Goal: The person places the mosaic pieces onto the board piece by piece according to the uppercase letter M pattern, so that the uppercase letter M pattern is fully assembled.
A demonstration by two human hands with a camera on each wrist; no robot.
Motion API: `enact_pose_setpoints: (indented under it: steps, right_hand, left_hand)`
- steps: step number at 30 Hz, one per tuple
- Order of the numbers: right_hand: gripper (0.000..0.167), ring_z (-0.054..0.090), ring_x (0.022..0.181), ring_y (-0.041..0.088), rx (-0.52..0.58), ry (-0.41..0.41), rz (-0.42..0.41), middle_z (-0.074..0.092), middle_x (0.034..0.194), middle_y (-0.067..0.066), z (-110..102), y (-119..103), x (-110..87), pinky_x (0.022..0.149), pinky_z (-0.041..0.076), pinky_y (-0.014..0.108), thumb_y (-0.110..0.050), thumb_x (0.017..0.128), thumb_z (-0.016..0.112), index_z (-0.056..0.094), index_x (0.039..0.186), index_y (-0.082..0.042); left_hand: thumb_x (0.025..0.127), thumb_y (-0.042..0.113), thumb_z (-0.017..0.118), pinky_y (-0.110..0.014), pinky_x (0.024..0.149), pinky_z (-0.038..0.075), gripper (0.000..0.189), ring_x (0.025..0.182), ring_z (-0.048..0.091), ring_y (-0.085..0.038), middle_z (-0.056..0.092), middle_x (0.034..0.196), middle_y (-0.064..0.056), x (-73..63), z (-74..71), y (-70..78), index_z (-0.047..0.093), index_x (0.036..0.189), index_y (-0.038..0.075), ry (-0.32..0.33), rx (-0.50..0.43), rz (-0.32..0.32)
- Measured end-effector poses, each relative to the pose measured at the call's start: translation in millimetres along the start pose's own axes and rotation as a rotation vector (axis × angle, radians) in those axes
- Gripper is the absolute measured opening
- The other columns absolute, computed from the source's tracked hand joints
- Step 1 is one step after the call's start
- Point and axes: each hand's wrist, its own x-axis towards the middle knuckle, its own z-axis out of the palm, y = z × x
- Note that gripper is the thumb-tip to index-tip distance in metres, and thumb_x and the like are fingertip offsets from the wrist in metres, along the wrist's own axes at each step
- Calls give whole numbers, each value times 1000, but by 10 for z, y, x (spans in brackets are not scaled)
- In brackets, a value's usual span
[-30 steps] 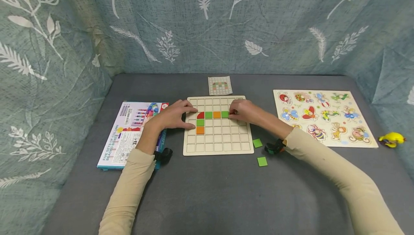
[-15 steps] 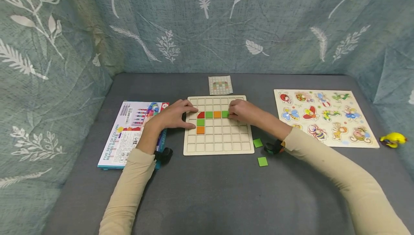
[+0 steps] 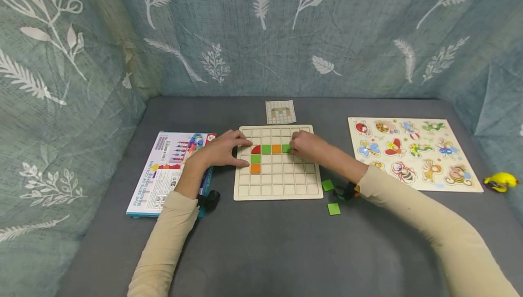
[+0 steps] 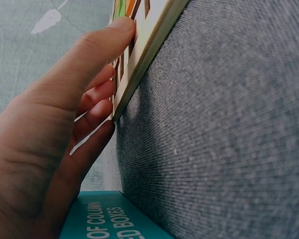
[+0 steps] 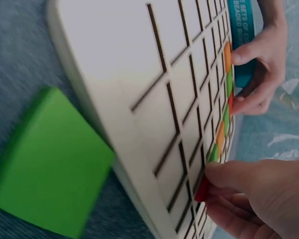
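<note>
A pale wooden grid board (image 3: pixel 278 190) lies on the dark table. My left hand (image 3: pixel 220 149) rests at its left edge, thumb and fingertips spread on the rim. With my right hand (image 3: pixel 307 146) I pinch a small red tile (image 5: pixel 202 189), tilted against the grid just right of the top row in the right wrist view; the head view hides it behind my fingers. That row holds a red rounded tile (image 3: pixel 255 150), a green tile (image 3: pixel 266 149), an orange tile (image 3: pixel 276 149) and another green tile (image 3: pixel 286 148). Below the red one sit a green tile (image 3: pixel 255 159) and an orange tile (image 3: pixel 255 168).
Loose green tiles (image 3: pixel 333 209) lie right of the board, near my right wrist strap. A pattern card (image 3: pixel 280 112) is behind the board. A beaded-boxes carton (image 3: pixel 147 183) lies left, under my left forearm. An insect picture puzzle (image 3: pixel 416 156) and a yellow toy (image 3: pixel 501 180) are right.
The head view has tilted up slightly, so everything appears a little lower. Both hands keep their places on the board, and the tiles on it have not moved.
</note>
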Motion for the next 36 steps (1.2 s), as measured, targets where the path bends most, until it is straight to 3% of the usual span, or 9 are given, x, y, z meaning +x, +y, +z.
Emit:
enact_pose_setpoints:
  steps: [6,15,27,31,36]
  right_hand:
    - [9,61,76,24,49,78,-9,65,82,13,61,10,-52,69,51,33,-4,86,69,71,78,-1]
    - [8,55,74,19,139,77,-38,61,86,10,119,146,-91,66,46,32,-8,87,71,69,80,-5]
    - [4,65,85,25,201,188,-104,67,94,14,221,203,-133,70,54,35,-2,84,72,72,80,-1]
    - [5,65,91,28,185,153,-103,67,99,15,204,210,-166,76,55,35,-1,85,70,73,87,2]
    - [23,62,105,33,177,110,-78,64,116,19,75,181,-380,84,54,41,-4,86,70,70,108,4]
  left_hand:
    - [81,47,75,-46,99,43,65,118,45,-23,50,132,-6,-14,11,4,59,135,16,7,4,10]
    - [80,48,75,-45,100,43,65,119,45,-22,51,133,-5,-4,3,27,59,135,16,-6,-4,-7]
    - [80,47,75,-46,100,43,65,119,45,-23,51,132,-5,-26,1,18,59,135,15,0,-1,-9]
    - [80,47,75,-46,100,43,65,120,45,-23,51,133,-6,-25,-1,36,59,135,15,-3,-4,-9]
    - [81,47,75,-45,99,44,65,119,45,-22,50,133,-5,-2,10,32,59,135,16,0,-10,-9]
